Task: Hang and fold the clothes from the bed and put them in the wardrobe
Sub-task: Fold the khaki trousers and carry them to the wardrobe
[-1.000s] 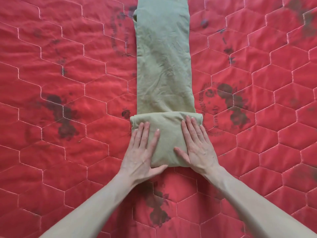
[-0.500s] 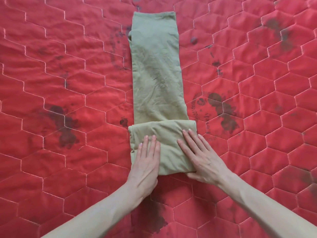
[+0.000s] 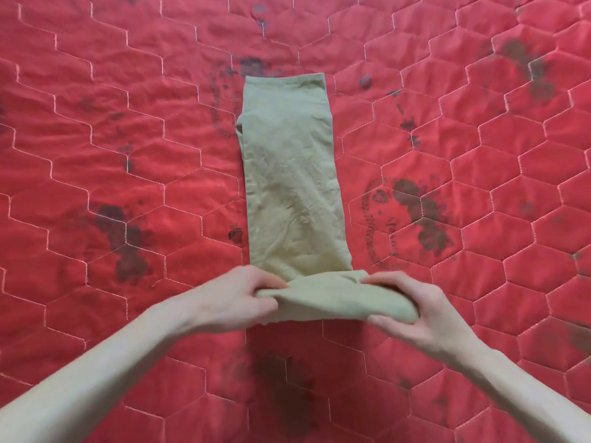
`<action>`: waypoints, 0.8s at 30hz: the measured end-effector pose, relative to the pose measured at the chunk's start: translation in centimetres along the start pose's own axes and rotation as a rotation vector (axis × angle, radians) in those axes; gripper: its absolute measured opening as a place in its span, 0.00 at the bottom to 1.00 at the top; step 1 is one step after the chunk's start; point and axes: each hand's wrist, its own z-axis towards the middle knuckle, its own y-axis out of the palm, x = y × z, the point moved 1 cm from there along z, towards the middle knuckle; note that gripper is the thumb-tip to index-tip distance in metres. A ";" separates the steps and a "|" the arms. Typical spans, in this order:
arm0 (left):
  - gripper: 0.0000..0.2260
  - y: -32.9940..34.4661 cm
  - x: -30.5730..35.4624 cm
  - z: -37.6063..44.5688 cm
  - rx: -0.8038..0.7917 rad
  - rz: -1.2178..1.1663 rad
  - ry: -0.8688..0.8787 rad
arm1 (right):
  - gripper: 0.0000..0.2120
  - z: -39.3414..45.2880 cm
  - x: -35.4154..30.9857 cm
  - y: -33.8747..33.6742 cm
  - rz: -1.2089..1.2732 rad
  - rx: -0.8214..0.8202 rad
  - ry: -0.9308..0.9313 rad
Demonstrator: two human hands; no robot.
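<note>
Left hand (image 3: 236, 297) and right hand (image 3: 415, 310) curled, gripping folded near end of long olive-green cotton garment (image 3: 292, 187), likely for turning another fold over.

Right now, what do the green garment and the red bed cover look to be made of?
The green garment looks like thin, soft, matte cloth, perhaps cotton: it creases finely and rolls limply. The red bed cover seems padded quilted fabric with a slight sheen: stitched hexagons puff up, with dark printed patterns.

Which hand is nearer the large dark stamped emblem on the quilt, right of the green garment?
Right. The right hand grips the garment's folded end just below the emblem; the left hand grips the opposite side, across the fold.
</note>
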 end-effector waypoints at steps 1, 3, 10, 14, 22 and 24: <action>0.17 -0.6 -0.6 -0.1 0.054 -0.100 -0.011 | 0.23 0.3 -0.3 0.1 0.085 0.055 0.041; 0.15 -1.2 -2.1 0.2 0.244 -0.315 -0.010 | 0.22 1.2 -0.8 1.0 0.226 0.168 0.109; 0.15 0.5 -5.0 3.6 0.763 -0.874 0.001 | 0.22 7.5 0.2 5.2 0.348 0.488 0.267; 0.21 1.6 -5.6 5.6 0.812 -0.785 0.011 | 0.28 11.1 1.3 6.2 0.211 0.610 0.292; 0.28 1.9 -5.8 10.4 1.177 -0.421 -0.105 | 0.33 15.8 3.0 6.8 -0.200 0.769 0.178; 0.31 2.3 -5.1 10.3 1.301 -0.159 -0.067 | 0.32 15.6 2.6 6.5 -0.421 0.718 0.010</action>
